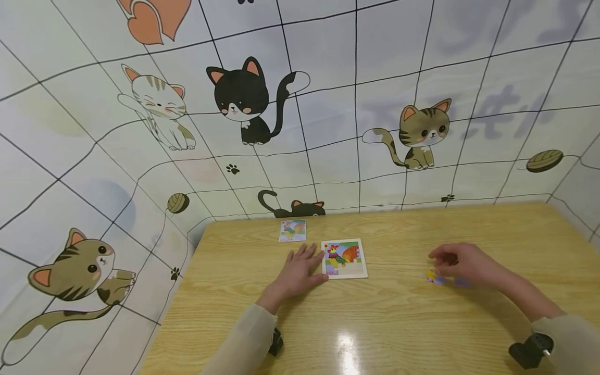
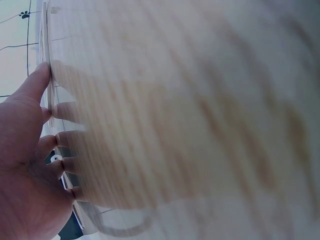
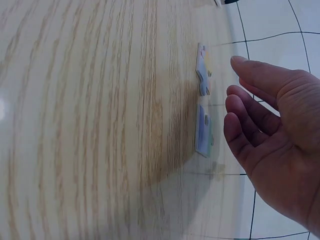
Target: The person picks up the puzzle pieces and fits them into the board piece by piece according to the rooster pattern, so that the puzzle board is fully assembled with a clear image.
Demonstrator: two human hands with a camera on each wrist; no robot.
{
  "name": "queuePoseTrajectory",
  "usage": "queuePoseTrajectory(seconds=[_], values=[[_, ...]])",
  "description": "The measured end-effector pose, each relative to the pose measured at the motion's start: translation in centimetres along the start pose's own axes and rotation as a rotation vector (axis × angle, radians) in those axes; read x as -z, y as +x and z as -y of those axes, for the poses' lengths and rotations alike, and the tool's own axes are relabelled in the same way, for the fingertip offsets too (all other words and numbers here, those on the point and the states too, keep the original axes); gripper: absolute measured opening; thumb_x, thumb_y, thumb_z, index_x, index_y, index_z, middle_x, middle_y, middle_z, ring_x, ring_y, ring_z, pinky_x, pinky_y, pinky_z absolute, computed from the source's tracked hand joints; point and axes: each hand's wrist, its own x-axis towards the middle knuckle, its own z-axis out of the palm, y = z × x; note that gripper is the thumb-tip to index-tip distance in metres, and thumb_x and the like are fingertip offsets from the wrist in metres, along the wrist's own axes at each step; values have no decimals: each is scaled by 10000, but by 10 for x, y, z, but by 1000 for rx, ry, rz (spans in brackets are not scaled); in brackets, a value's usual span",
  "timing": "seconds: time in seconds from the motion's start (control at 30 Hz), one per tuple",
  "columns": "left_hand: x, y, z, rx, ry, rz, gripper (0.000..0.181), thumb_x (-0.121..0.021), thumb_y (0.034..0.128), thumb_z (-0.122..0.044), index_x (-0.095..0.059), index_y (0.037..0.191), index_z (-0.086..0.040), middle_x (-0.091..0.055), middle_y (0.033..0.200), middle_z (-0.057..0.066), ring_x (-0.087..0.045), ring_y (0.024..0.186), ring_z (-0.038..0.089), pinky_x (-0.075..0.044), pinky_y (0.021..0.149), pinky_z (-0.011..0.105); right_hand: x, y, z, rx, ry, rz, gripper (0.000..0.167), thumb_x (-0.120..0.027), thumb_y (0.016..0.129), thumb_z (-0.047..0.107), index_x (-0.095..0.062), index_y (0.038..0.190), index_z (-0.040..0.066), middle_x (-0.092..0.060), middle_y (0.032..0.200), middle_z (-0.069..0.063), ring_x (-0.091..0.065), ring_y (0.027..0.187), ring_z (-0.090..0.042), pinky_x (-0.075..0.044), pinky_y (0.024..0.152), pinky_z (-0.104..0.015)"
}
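A square jigsaw board (image 1: 344, 259) with a pale frame and a rooster picture lies on the table; bare backing shows at its lower right. My left hand (image 1: 300, 272) rests flat beside it, fingers spread, the thumb touching the frame's lower-left edge. To the right, my right hand (image 1: 469, 265) hovers over two loose jigsaw pieces, its fingers loosely bent with nothing between them. One is a yellow and purple piece (image 1: 430, 276); the other is a mostly purple piece (image 1: 462, 283). In the right wrist view, both pieces lie apart from the fingertips (image 3: 233, 120).
A small picture card (image 1: 292, 230) with the same rooster lies behind my left hand, near the wall. The wooden table (image 1: 394, 317) meets a white wall (image 1: 328, 120) printed with cats and grid lines. Light glares off the table's front.
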Motion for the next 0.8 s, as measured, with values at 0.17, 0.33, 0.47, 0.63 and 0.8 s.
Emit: queuePoseTrajectory(seconds=[0.17, 0.33, 0.47, 0.63, 0.8], values=[[0, 0, 0, -3, 1, -5, 683, -598, 1021, -481, -431, 1574, -118, -280, 1662, 136, -178, 1540, 390, -148, 1192, 646, 0, -3, 0, -5, 5, 1, 284, -786, 873, 42, -710, 1131, -50, -662, 909, 21, -587, 787, -25, -526, 673, -255], [2, -1, -1, -14, 0, -6, 683, -605, 1020, -469, -434, 1570, -103, -284, 1657, 157, -186, 1534, 409, -156, 1185, 658, -5, -5, -2, -40, 33, 15, 323, -825, 848, 80, -711, 1124, -44, -660, 922, 11, -570, 787, -34, -515, 679, -255], [2, -2, -2, -12, -5, -1, 680, -609, 1021, -458, -430, 1571, -101, -280, 1658, 158, -182, 1535, 412, -150, 1185, 660, -8, -6, -6, -42, 60, 19, 352, -842, 838, 107, -709, 1127, -43, -666, 940, -7, -575, 786, -38, -517, 673, -255], [2, -1, -2, -2, -9, 10, 679, -600, 1024, -469, -418, 1581, -125, -262, 1668, 135, -162, 1543, 395, -136, 1192, 651, -14, -6, -10, -40, 55, 7, 344, -850, 836, 122, -719, 1119, -22, -655, 932, 2, -567, 790, -25, -513, 673, -248], [2, -1, -1, -2, -10, 5, 680, -586, 1026, -484, -416, 1583, -132, -259, 1669, 124, -159, 1545, 387, -134, 1195, 647, -19, -6, -13, -16, 66, 2, 345, -854, 845, 163, -719, 1119, 3, -602, 908, 4, -515, 764, -33, -476, 656, -244]])
